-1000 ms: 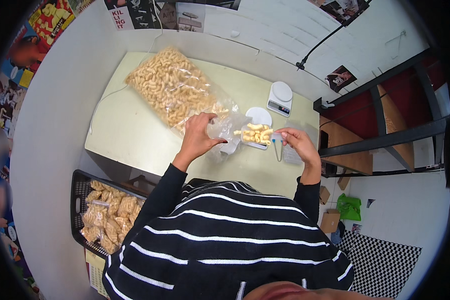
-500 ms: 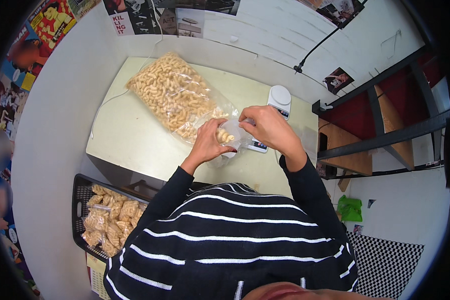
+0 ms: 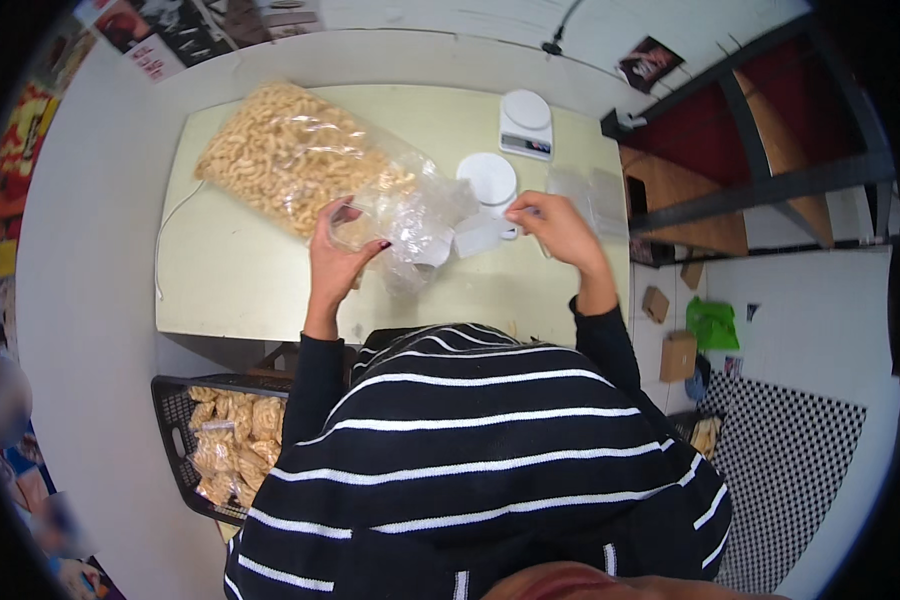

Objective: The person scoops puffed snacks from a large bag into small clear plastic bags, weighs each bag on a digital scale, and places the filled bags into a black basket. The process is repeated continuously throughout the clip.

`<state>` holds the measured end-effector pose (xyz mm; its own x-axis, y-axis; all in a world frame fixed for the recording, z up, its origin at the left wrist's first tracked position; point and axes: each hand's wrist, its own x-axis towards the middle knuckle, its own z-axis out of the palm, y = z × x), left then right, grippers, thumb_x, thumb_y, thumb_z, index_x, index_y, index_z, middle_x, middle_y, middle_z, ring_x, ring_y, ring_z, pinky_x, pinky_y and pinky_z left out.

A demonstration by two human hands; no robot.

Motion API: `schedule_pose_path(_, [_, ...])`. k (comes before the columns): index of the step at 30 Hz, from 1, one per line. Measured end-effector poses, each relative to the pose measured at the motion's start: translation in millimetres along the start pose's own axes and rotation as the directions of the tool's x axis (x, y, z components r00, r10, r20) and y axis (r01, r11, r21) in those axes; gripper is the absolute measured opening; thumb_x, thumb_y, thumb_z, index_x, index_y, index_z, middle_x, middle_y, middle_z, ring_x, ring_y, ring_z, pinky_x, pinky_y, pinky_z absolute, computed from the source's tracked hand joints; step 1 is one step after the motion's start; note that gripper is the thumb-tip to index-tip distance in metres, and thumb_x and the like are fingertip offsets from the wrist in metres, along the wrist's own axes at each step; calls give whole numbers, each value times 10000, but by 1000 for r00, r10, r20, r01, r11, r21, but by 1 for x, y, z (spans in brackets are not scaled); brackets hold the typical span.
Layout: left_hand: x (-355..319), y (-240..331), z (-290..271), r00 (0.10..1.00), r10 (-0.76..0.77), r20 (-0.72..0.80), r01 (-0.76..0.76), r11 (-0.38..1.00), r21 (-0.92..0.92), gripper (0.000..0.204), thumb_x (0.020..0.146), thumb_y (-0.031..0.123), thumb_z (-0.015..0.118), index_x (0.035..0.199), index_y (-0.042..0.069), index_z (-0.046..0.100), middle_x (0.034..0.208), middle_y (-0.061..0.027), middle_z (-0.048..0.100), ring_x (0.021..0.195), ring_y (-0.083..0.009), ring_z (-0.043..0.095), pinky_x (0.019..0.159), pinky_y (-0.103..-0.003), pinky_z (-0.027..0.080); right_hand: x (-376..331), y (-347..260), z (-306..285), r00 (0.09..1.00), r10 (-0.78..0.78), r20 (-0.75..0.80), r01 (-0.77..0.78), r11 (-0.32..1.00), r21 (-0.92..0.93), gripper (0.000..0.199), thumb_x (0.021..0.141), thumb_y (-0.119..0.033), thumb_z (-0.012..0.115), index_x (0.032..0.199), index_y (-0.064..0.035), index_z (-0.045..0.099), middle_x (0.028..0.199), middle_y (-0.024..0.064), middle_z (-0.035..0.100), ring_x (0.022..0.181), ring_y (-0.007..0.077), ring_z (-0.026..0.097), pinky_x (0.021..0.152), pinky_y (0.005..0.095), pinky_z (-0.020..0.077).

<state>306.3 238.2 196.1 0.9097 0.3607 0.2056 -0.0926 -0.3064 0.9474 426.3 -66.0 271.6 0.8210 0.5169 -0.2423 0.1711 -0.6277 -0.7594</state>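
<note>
My left hand (image 3: pixel 336 252) holds the open mouth of a large clear plastic bag (image 3: pixel 300 160) full of pale puffed snacks, which lies across the pale yellow table (image 3: pixel 230 280). My right hand (image 3: pixel 560 228) grips the handle of a white scoop (image 3: pixel 478 235) just right of the bag's mouth. Behind the scoop sits a white round dish (image 3: pixel 488 178), and beyond it a small white kitchen scale (image 3: pixel 526 124). A few empty clear small bags (image 3: pixel 590 190) lie to the right of my right hand.
A black wire basket (image 3: pixel 175 440) with several filled small snack bags stands on the floor at the lower left. Wooden shelving with a dark metal frame (image 3: pixel 710 170) is at the right. Cardboard boxes (image 3: pixel 678 355) and a green bag (image 3: pixel 712 322) lie on the floor.
The small bag of snacks held between both hands is gone from view. My right hand moved right and now holds the white scoop; my left hand stays at the big bag's mouth.
</note>
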Motion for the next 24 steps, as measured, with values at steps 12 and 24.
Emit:
schedule_pose_path(12, [6, 5, -2, 996, -23, 84, 24, 1000, -19, 753, 617, 35, 843, 1292, 18, 509, 1084, -88, 595, 1074, -223, 558, 989, -347, 415, -75, 148, 60, 928, 240, -286, -253, 967, -11, 272, 880, -207, 641, 1076, -21, 663, 1032, 173, 641, 917, 314, 636, 817, 382, 497])
schedule_pose_path(24, [15, 13, 6, 991, -13, 130, 19, 999, -43, 749, 624, 36, 845, 1286, 0, 497, 1133, -112, 582, 1097, -233, 551, 1011, -356, 399, -132, 161, 142, 871, 436, -229, -459, 887, -58, 243, 767, -224, 750, 885, -46, 634, 889, 105, 622, 895, 283, 630, 760, 382, 500])
